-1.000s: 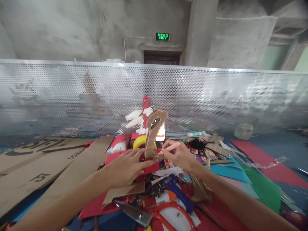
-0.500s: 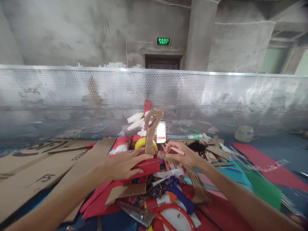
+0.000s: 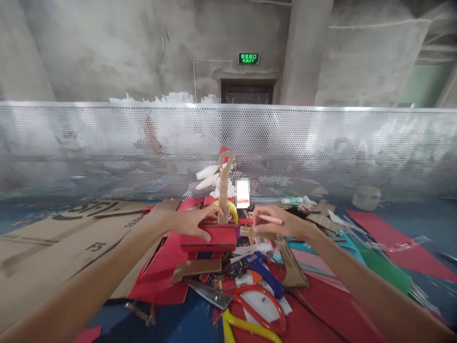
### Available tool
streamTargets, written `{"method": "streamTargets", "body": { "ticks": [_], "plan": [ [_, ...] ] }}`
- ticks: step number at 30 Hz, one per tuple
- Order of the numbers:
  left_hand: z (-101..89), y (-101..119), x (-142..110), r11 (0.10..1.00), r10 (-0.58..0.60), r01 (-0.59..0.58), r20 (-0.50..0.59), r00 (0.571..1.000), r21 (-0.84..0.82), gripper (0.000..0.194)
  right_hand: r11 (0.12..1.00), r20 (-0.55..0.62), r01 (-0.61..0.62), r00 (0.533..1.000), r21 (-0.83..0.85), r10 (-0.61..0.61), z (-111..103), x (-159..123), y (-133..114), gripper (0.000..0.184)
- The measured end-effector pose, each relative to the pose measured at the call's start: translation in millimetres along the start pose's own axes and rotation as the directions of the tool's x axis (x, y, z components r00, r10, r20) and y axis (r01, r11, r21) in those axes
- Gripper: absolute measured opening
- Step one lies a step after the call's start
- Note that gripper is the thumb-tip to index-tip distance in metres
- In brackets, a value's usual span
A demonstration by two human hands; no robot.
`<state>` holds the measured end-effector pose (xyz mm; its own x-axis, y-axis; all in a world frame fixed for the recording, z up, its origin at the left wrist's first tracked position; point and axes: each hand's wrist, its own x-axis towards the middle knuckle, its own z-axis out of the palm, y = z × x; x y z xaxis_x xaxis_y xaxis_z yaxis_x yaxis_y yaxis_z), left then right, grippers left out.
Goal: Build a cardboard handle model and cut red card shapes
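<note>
My left hand (image 3: 189, 222) is curled over a red cardboard box (image 3: 209, 241), thumb on its front and fingers by the base of an upright brown cardboard piece (image 3: 224, 183). That piece has a looped top and stands at the box's back edge; its joint is partly hidden. To the right, my right hand (image 3: 276, 223) is closed, with fingertips on a short brown cardboard strip (image 3: 247, 232). A pale pink stick (image 3: 270, 219), perhaps a pencil, is also tucked in that hand. A yellow ring (image 3: 233, 210) shows behind the box.
In front lie a blue glue gun (image 3: 262, 272), orange-handled scissors (image 3: 282, 314) and a yellow handle (image 3: 250, 326). Flat cardboard (image 3: 71, 238) covers the left side. A lit phone (image 3: 243, 196) leans near the perforated metal screen (image 3: 285, 143). Coloured sheets (image 3: 400, 243) lie at right.
My left hand has gone from lying stretched across the box to curling over it. The cardboard upright now stands straighter. My right hand still holds the strip and stick; the view has shifted slightly.
</note>
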<state>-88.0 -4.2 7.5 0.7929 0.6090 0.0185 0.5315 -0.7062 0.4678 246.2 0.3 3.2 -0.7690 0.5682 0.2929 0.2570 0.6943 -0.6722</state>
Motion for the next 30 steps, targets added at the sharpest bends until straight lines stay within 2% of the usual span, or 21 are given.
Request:
{"method": "streamTargets", "body": {
  "ticks": [2, 4, 6, 9, 11, 13, 14, 15, 17, 20, 21, 25, 30],
  "plan": [
    [-5.7, -2.5, 2.2, 0.994, 0.032, -0.030, 0.021, 0.999, -0.107, 0.067, 1.000, -0.002, 0.013, 1.000, -0.005, -0.013, 5.9, -1.6, -4.9, 0.014],
    [-8.6, 0.0, 0.0, 0.996, 0.025, -0.026, -0.002, 1.000, -0.085, 0.063, 1.000, -0.016, 0.014, 1.000, -0.003, -0.014, 15.3, -3.7, -8.9, 0.015],
    [-8.1, 7.2, -6.1, 0.998, -0.023, 0.026, -0.061, 0.998, 0.052, 0.055, 1.000, -0.039, -0.004, 0.999, 0.024, 0.005, 26.8, -6.9, -14.2, 0.017],
    [-2.3, 25.1, -17.6, 0.949, -0.072, 0.126, -0.192, 0.979, 0.290, 0.046, 0.998, -0.106, -0.023, 0.994, 0.058, 0.029, 44.9, -13.0, -27.2, 0.016],
    [3.4, 40.5, -24.7, 0.923, -0.066, 0.176, -0.309, 0.949, 0.343, 0.037, 0.997, -0.168, -0.018, 0.985, 0.074, 0.030, 56.3, -16.6, -37.8, 0.016],
    [10.4, 56.6, -31.1, 0.942, -0.099, 0.215, -0.398, 0.912, 0.259, 0.031, 0.996, -0.207, -0.004, 0.978, 0.087, 0.022, 66.6, -19.7, -47.9, 0.015],
    [14.8, 64.1, -34.2, 0.959, -0.138, 0.222, -0.395, 0.908, 0.175, 0.030, 0.997, -0.217, 0.003, 0.976, 0.082, 0.015, 71.6, -21.1, -52.2, 0.015],
    [20.1, 70.5, -37.3, 0.972, -0.177, 0.219, -0.356, 0.918, 0.081, 0.031, 0.998, -0.223, 0.005, 0.975, 0.063, 0.009, 76.5, -22.7, -55.9, 0.016],
    [34.6, 79.3, -43.6, 0.976, -0.209, 0.194, -0.201, 0.957, -0.095, 0.035, 1.000, -0.232, -0.016, 0.973, 0.002, 0.016, 87.1, -26.0, -60.9, 0.017],
    [64.9, 82.1, -52.7, 0.958, -0.138, 0.126, -0.030, 0.990, -0.258, 0.052, 0.994, -0.246, -0.107, 0.965, -0.037, 0.094, 105.8, -31.1, -62.8, 0.022],
    [75.8, 81.0, -55.2, 0.962, -0.118, 0.103, -0.043, 0.992, -0.252, 0.054, 0.992, -0.246, -0.124, 0.962, -0.024, 0.115, 112.5, -32.5, -62.4, 0.023],
    [109.7, 72.6, -60.7, 0.975, -0.102, 0.046, -0.256, 0.961, -0.217, 0.043, 0.991, -0.272, -0.121, 0.953, 0.051, 0.130, 136.3, -34.2, -58.1, 0.023],
    [122.1, 62.7, -61.9, 0.984, -0.109, 0.057, -0.323, 0.940, -0.168, 0.036, 0.993, -0.323, -0.113, 0.939, 0.032, 0.117, 150.3, -35.4, -56.0, 0.014]
  ]
}}
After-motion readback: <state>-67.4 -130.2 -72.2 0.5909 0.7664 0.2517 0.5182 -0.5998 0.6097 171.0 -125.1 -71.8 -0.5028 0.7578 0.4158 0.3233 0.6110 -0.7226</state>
